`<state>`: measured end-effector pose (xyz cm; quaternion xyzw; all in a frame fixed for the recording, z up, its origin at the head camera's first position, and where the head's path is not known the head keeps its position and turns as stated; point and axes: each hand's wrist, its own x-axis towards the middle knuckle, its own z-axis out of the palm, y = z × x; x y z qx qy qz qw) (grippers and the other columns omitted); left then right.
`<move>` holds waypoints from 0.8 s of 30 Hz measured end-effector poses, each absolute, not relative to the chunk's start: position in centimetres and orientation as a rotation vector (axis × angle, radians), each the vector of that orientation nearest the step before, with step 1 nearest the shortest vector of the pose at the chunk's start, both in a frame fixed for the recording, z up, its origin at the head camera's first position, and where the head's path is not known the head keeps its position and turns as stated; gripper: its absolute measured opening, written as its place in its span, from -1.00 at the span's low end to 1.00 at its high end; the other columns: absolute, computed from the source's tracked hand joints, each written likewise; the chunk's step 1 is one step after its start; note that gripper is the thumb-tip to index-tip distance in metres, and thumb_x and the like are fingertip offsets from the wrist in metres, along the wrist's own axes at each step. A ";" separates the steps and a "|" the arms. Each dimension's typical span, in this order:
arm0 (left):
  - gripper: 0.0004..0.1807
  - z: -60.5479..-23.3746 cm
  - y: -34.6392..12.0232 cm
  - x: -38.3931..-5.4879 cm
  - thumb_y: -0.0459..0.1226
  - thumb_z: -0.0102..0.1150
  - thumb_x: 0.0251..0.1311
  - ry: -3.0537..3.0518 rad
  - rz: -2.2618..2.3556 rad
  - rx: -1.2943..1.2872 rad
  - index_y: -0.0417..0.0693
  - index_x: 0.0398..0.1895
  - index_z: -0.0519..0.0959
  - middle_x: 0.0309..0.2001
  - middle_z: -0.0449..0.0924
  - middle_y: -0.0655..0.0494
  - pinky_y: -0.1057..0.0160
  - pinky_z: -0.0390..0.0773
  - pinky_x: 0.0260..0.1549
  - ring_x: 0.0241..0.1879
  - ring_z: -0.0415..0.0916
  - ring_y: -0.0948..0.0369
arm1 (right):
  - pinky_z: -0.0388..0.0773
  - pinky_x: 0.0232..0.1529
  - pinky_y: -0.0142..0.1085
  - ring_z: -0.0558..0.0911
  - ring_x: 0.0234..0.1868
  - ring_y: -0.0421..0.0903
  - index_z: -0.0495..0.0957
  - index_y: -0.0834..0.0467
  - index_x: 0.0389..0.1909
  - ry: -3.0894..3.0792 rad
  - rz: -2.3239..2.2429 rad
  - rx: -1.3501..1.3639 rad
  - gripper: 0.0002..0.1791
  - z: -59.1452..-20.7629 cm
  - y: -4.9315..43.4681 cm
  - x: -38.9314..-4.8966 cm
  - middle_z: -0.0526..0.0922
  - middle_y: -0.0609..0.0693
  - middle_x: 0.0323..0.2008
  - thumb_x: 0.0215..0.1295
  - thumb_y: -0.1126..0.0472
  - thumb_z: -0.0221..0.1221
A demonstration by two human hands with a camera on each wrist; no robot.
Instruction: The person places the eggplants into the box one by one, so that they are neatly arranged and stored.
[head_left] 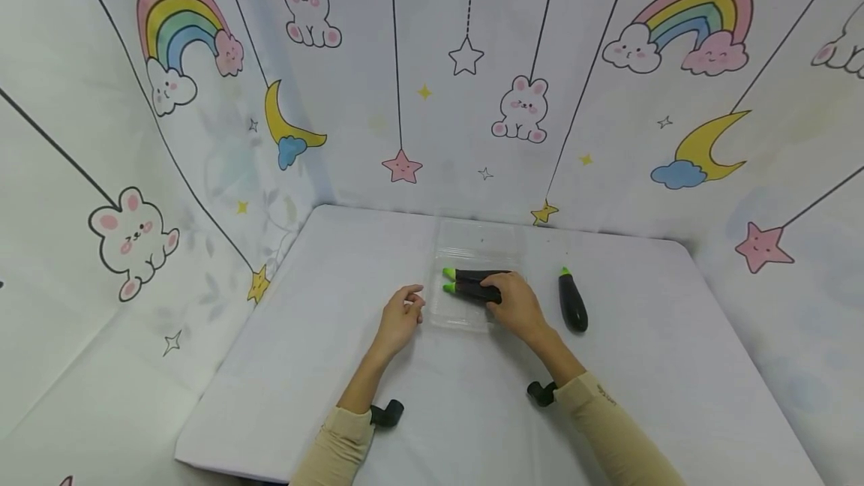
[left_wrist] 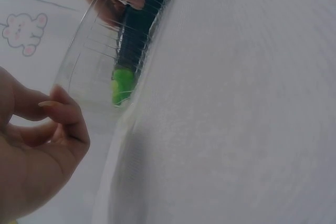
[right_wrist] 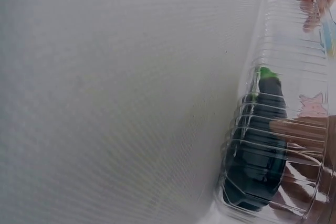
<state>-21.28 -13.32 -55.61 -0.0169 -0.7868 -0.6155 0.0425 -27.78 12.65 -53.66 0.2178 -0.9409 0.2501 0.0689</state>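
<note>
We see the right hand [head_left: 515, 306] clamped, probably for steadiness, across the nearer eggplant [head_left: 476, 291] in the box [head_left: 451, 315], the left hand [head_left: 400, 316] loosely curled, empty, beside the box's left edge.

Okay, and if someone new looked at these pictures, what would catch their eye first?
Probably the cartoon rainbows and rabbits on the pale backdrop behind the table. Next, likely two dark eggplants with bright green tips, side by side in a clear plastic tray with the right grip over them. A third eggplant lies on the table to the tray's right.
</note>
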 end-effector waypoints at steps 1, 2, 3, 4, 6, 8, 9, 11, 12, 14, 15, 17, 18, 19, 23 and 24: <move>-0.61 -55.6 -13.3 -21.3 -0.41 0.06 0.54 -2.405 -1.886 -0.051 -0.35 0.35 0.45 -0.09 0.54 -0.11 0.39 0.53 -0.42 -0.38 0.53 0.21 | 0.56 0.23 0.04 0.60 0.20 0.10 0.73 0.16 0.06 -2.831 0.757 0.653 -0.52 -53.7 12.6 -27.8 0.74 0.07 0.08 0.07 0.40 0.54; -0.61 -55.7 -13.3 -21.3 -0.41 0.06 0.54 -2.405 -1.886 -0.049 -0.35 0.35 0.45 -0.09 0.54 -0.11 0.39 0.53 -0.42 -0.38 0.53 0.22 | 0.56 0.23 0.04 0.60 0.21 0.10 0.73 0.15 0.06 -2.826 0.760 0.647 -0.53 -53.7 12.7 -27.7 0.74 0.06 0.08 0.08 0.39 0.54; -0.61 -55.7 -13.3 -21.3 -0.41 0.06 0.54 -2.403 -1.886 -0.055 -0.36 0.35 0.44 -0.09 0.54 -0.11 0.39 0.53 -0.43 -0.38 0.52 0.22 | 0.56 0.22 0.03 0.60 0.20 0.09 0.73 0.14 0.06 -2.817 0.769 0.641 -0.53 -53.7 12.7 -27.7 0.74 0.06 0.08 0.09 0.38 0.54; -0.61 -55.7 -13.3 -21.4 -0.41 0.06 0.54 -2.402 -1.887 -0.056 -0.37 0.35 0.44 -0.09 0.54 -0.11 0.39 0.52 -0.43 -0.39 0.52 0.22 | 0.56 0.22 0.03 0.60 0.20 0.09 0.73 0.14 0.06 -2.803 0.779 0.638 -0.54 -53.7 12.7 -27.6 0.74 0.06 0.08 0.09 0.37 0.54; -0.60 -55.8 -13.2 -21.4 -0.41 0.06 0.54 -2.401 -1.889 -0.058 -0.37 0.35 0.44 -0.09 0.54 -0.11 0.39 0.52 -0.43 -0.39 0.52 0.23 | 0.57 0.20 0.04 0.60 0.19 0.09 0.73 0.13 0.06 -2.765 0.800 0.629 -0.55 -53.6 12.8 -27.5 0.74 0.07 0.08 0.11 0.34 0.54; -0.61 -55.7 -13.2 -21.4 -0.41 0.06 0.53 -2.406 -1.889 -0.052 -0.35 0.35 0.45 -0.08 0.54 -0.11 0.39 0.52 -0.43 -0.39 0.52 0.23 | 0.56 0.19 0.05 0.59 0.19 0.10 0.73 0.13 0.07 -2.721 0.821 0.619 -0.56 -53.5 12.9 -27.3 0.73 0.07 0.09 0.13 0.31 0.53; -0.61 -55.6 -13.1 -21.4 -0.41 0.06 0.54 -2.409 -1.888 -0.049 -0.34 0.35 0.45 -0.08 0.54 -0.11 0.39 0.52 -0.43 -0.39 0.52 0.23 | 0.56 0.20 0.06 0.59 0.19 0.10 0.72 0.13 0.07 -2.700 0.835 0.613 -0.56 -53.5 12.9 -27.2 0.73 0.08 0.09 0.14 0.31 0.53; -0.61 -55.6 -13.1 -21.4 -0.40 0.06 0.54 -2.416 -1.885 -0.040 -0.33 0.35 0.45 -0.08 0.55 -0.11 0.40 0.52 -0.42 -0.38 0.53 0.23 | 0.55 0.20 0.08 0.59 0.20 0.11 0.72 0.13 0.07 -2.662 0.861 0.597 -0.58 -53.4 13.0 -27.0 0.73 0.08 0.09 0.16 0.29 0.53; -0.61 -55.5 -13.1 -21.4 -0.40 0.06 0.54 -2.419 -1.883 -0.037 -0.33 0.35 0.45 -0.08 0.55 -0.11 0.40 0.52 -0.42 -0.38 0.53 0.23 | 0.55 0.20 0.08 0.59 0.20 0.11 0.72 0.12 0.06 -2.645 0.872 0.588 -0.58 -53.3 13.1 -26.9 0.73 0.08 0.09 0.16 0.28 0.53; -0.61 -55.5 -13.1 -21.4 -0.40 0.06 0.54 -2.419 -1.881 -0.036 -0.35 0.35 0.45 -0.08 0.55 -0.11 0.40 0.52 -0.43 -0.38 0.53 0.23 | 0.55 0.20 0.08 0.59 0.18 0.11 0.72 0.12 0.05 -2.612 0.888 0.573 -0.61 -53.3 13.1 -26.8 0.73 0.08 0.08 0.18 0.27 0.52; -0.60 -55.5 -13.1 -21.4 -0.40 0.06 0.54 -2.420 -1.880 -0.034 -0.35 0.36 0.44 -0.08 0.55 -0.11 0.40 0.52 -0.43 -0.38 0.53 0.23 | 0.55 0.19 0.08 0.59 0.18 0.12 0.73 0.13 0.04 -2.594 0.895 0.571 -0.62 -53.2 13.2 -26.8 0.73 0.08 0.07 0.19 0.27 0.52; -0.60 -55.6 -13.1 -21.4 -0.40 0.06 0.54 -2.415 -1.883 -0.037 -0.37 0.36 0.44 -0.08 0.55 -0.12 0.40 0.52 -0.43 -0.38 0.52 0.24 | 0.56 0.17 0.08 0.60 0.15 0.12 0.73 0.14 0.02 -2.552 0.915 0.567 -0.64 -53.1 13.2 -26.7 0.73 0.09 0.06 0.20 0.27 0.51; -0.60 -55.6 -13.1 -21.3 -0.40 0.06 0.54 -2.412 -1.885 -0.038 -0.37 0.36 0.44 -0.08 0.55 -0.12 0.40 0.52 -0.43 -0.38 0.52 0.23 | 0.57 0.15 0.08 0.60 0.14 0.12 0.73 0.15 0.01 -2.533 0.923 0.563 -0.65 -53.1 13.2 -26.6 0.73 0.08 0.05 0.20 0.27 0.51; -0.60 -55.7 -13.2 -21.3 -0.40 0.06 0.54 -2.411 -1.885 -0.038 -0.36 0.35 0.44 -0.08 0.55 -0.12 0.40 0.52 -0.43 -0.39 0.52 0.23 | 0.58 0.14 0.08 0.60 0.12 0.11 0.73 0.16 0.01 -2.512 0.934 0.560 -0.66 -53.1 13.2 -26.6 0.74 0.08 0.04 0.21 0.27 0.50; -0.62 -55.6 -13.2 -21.2 -0.40 0.06 0.54 -2.405 -1.885 -0.037 -0.34 0.34 0.46 -0.08 0.55 -0.12 0.39 0.52 -0.44 -0.39 0.52 0.23 | 0.59 0.08 0.06 0.63 0.07 0.11 0.74 0.19 -0.02 -2.437 0.962 0.531 -0.67 -53.0 13.3 -26.6 0.76 0.08 0.00 0.19 0.29 0.51; -0.62 -55.6 -13.3 -21.2 -0.40 0.06 0.54 -2.406 -1.882 -0.035 -0.33 0.34 0.46 -0.08 0.55 -0.11 0.39 0.52 -0.44 -0.39 0.52 0.22 | 0.59 0.08 0.06 0.63 0.06 0.11 0.75 0.20 -0.02 -2.423 0.967 0.526 -0.67 -53.0 13.4 -26.6 0.76 0.09 -0.01 0.18 0.30 0.51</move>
